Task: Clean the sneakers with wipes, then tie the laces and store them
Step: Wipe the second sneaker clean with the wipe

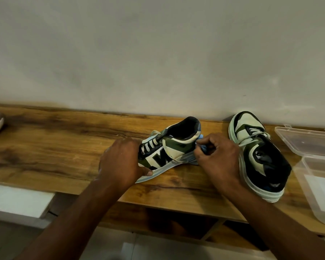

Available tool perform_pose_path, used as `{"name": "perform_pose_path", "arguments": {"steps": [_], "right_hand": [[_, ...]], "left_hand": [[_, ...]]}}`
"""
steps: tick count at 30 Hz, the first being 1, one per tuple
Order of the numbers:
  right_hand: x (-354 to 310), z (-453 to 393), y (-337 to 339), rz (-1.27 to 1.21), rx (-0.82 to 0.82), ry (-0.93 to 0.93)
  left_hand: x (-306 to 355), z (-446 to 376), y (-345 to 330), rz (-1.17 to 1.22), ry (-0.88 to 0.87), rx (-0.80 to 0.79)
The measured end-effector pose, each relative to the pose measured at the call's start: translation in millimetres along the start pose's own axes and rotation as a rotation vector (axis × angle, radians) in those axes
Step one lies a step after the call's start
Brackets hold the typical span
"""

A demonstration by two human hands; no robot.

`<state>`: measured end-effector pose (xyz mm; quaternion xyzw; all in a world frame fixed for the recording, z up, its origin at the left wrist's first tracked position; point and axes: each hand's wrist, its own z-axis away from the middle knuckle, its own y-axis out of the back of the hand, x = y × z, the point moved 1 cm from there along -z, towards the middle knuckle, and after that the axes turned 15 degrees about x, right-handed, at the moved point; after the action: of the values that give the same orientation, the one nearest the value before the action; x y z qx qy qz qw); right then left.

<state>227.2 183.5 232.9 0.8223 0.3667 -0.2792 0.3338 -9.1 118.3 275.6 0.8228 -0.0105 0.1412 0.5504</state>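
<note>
Cleaning stage in progress, judged from layout: laces loose on both shoes, nothing stored. Between the hands, first sneaker (169, 149) tipped on its side on the bench (64, 147). Left hand (123, 160) curled over the toe end, gripping and steadying. Right hand (217, 156) closed on a blue wipe (202, 141), pressed at the heel. Just beyond the right hand, second sneaker (259, 156) upright, laces untied. Further right, clear storage box (308, 162) lying open, overhanging the bench's near edge. Remaining: second shoe, lacing, storing. Wall (158, 62) close behind the shoes; bare bench left of the left hand; near edge close under both wrists.
</note>
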Motion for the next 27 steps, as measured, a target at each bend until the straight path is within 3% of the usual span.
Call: {"name": "perform_pose_path", "arguments": {"steps": [3,6,10,13,19,23,27], "right_hand": [[-2.6,4.5,-3.9,-0.026,-0.067,0.019],[-5.7,8.8,-7.3,-0.027,-0.172,0.105],[3.9,-6.0,-3.9,0.018,-0.029,0.044],[17.9,-20.9,-1.9,0.03,0.067,-0.078],[20.8,-20.9,-14.7,0.013,-0.002,-0.171],[13.3,-12.1,-18.5,-0.045,-0.019,-0.158],[-2.1,6.1,-20.1,-0.007,-0.044,0.02]], "left_hand": [[14.7,12.2,-5.0,-0.06,-0.123,0.094],[42.6,30.0,-18.1,0.039,-0.353,0.18],[57.8,36.7,-47.0,-0.025,-0.639,0.173],[52.9,31.2,-56.5,-0.093,-0.624,0.112],[51.1,27.9,-62.3,-0.105,-0.527,0.004],[52.8,21.6,-56.0,-0.059,-0.454,-0.037],[51.1,21.7,-61.8,-0.013,-0.448,0.024]]}}
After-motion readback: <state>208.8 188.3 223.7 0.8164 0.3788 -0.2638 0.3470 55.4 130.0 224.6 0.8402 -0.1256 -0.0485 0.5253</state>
